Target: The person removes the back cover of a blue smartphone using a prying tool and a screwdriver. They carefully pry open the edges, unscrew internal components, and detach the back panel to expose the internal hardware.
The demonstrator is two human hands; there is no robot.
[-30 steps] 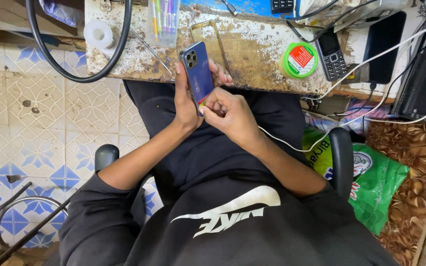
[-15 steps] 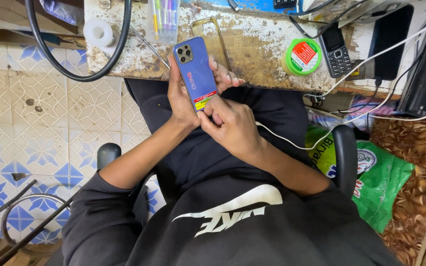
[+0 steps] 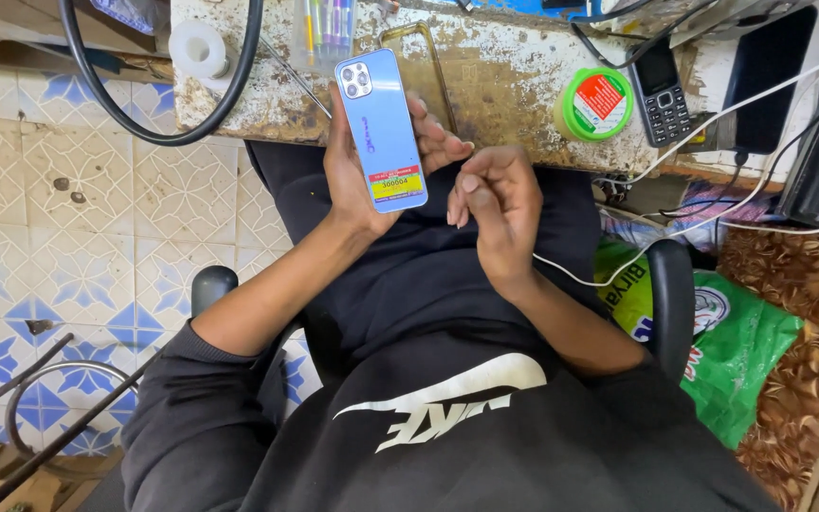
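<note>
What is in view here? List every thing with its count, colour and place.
smartphone: one, light blue, back up, held above the lap
keypad phone: one, black, on the workbench
round tin: one, green, beside the keypad phone
workbench: one, worn, along the top
tape roll: one, white, bench's left end
bag: one, green, floor at right
left hand: holds the smartphone
right hand: curled beside it, holding nothing seen

- phone: light blue back w/ red-yellow sticker; held in left hand
- round tin: green rim, red label
- keypad phone: black
- worktop: white paint, worn to brown
- floor tiles: cream w/ blue star pattern
- bag: green
- hoodie: black, white logo
</note>
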